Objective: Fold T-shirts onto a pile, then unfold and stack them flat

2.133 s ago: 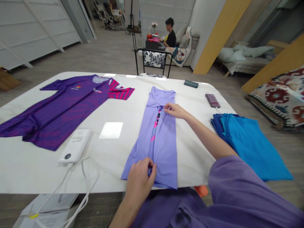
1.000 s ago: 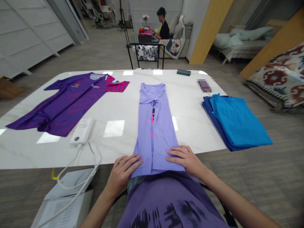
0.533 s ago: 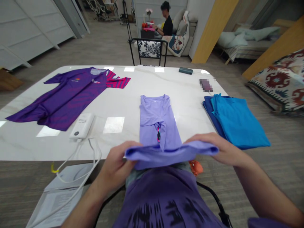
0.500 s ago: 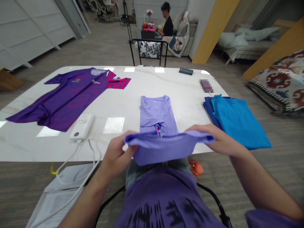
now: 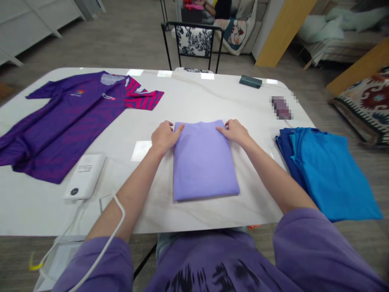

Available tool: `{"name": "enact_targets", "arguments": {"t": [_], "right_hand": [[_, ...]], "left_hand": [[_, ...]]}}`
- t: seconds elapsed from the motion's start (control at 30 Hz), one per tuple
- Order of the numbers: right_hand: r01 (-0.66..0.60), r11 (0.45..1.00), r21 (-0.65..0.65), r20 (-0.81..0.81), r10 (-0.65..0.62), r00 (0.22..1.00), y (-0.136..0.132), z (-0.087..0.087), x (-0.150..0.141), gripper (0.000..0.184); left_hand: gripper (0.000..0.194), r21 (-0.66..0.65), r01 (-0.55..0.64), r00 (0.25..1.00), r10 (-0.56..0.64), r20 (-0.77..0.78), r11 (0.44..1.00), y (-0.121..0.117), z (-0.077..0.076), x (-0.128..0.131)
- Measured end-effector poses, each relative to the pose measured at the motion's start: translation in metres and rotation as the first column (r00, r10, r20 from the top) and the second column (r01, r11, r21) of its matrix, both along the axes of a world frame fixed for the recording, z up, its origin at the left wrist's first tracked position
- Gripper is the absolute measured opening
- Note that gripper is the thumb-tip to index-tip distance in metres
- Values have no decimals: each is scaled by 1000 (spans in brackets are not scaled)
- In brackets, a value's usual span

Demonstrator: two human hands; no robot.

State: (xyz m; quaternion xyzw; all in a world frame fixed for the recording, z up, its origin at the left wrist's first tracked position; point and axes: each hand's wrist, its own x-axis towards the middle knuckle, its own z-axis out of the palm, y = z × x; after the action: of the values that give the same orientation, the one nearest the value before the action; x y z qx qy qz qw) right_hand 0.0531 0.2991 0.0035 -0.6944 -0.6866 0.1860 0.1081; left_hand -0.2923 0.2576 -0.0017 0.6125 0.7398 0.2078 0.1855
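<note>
A lilac garment (image 5: 204, 162) lies folded in half into a neat rectangle on the white table (image 5: 188, 97), straight in front of me. My left hand (image 5: 165, 136) pinches its far left corner, fingers curled on the cloth. At the far right corner my right hand (image 5: 235, 131) does the same. Both forearms reach out over the table's near edge on either side of the fold.
A dark purple shirt with pink striped sleeve (image 5: 69, 121) lies spread at the left. A white power bank (image 5: 84, 177) with a cable sits near it. Blue folded garments (image 5: 326, 170) lie at the right. A dark case (image 5: 250, 81) and a chair (image 5: 194, 40) stand beyond.
Both hands lifted the garment's near hem off the table edge and carried it forward onto the far end. The long strip is now a half-length rectangle.
</note>
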Motion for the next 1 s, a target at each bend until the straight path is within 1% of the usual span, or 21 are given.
{"name": "enact_targets", "arguments": {"t": [0.07,0.13,0.17,0.23,0.3,0.37,0.43,0.5,0.57,0.63,0.67,0.7,0.73,0.77,0.83,0.9,0.93,0.97,1.0], "right_hand": [[-7,999,-47,10,7,1000,-1,-5,1,64],[-27,995,-98,31,30,999,2,-6,-2,61],[-38,993,-113,48,43,998,4,-5,-5,59],[-62,990,-124,66,70,995,7,-5,-9,54],[-78,992,-104,38,82,996,8,-4,-12,47],[-77,995,-65,-54,73,996,5,-5,-13,44],[-57,997,-44,-210,47,977,-1,-5,-12,40],[-32,999,-35,-389,16,921,-10,-2,-10,37],[-8,1000,2,-528,8,849,-22,8,-8,40],[10,997,79,-605,40,795,-37,27,-3,51],[17,992,128,-624,67,778,-45,40,0,58],[25,983,184,-632,98,768,-53,56,5,64],[33,969,244,-631,133,764,-62,75,11,69],[42,949,311,-622,170,765,-71,95,18,70],[53,891,450,-580,247,776,-94,139,37,68],[59,812,580,-514,309,800,-122,182,62,68],[68,769,635,-484,328,812,-140,202,77,68],[82,726,683,-459,339,821,-159,220,93,67],[103,678,728,-441,347,827,-179,237,110,66]], "left_hand": [[77,-62,-2,997,-2,-75,998,4,-3,4],[78,-131,-11,994,-3,-105,991,12,-3,8],[73,-162,-7,996,-7,-87,987,17,-3,9],[58,-198,20,1000,-24,-14,980,25,-3,11],[47,-178,48,997,-38,62,983,29,-3,12],[41,-125,58,991,-43,124,990,27,-3,14],[37,-60,72,976,-58,209,996,20,-1,18],[38,11,91,947,-90,307,996,10,5,25],[42,80,99,912,-123,391,992,-1,17,33],[48,177,81,872,-156,465,981,-13,36,41],[52,246,68,850,-186,493,967,-20,49,45],[56,331,61,830,-232,507,942,-28,64,48],[61,428,65,815,-295,499,902,-36,81,52],[65,530,84,803,-373,466,844,-45,101,56],[67,707,159,782,-525,336,689,-65,143,65],[72,818,227,731,-648,215,528,-82,186,81],[70,856,235,680,-707,194,461,-89,205,92],[69,883,225,613,-764,200,412,-95,222,106],[76,904,182,534,-811,240,388,-100,236,121]]}}
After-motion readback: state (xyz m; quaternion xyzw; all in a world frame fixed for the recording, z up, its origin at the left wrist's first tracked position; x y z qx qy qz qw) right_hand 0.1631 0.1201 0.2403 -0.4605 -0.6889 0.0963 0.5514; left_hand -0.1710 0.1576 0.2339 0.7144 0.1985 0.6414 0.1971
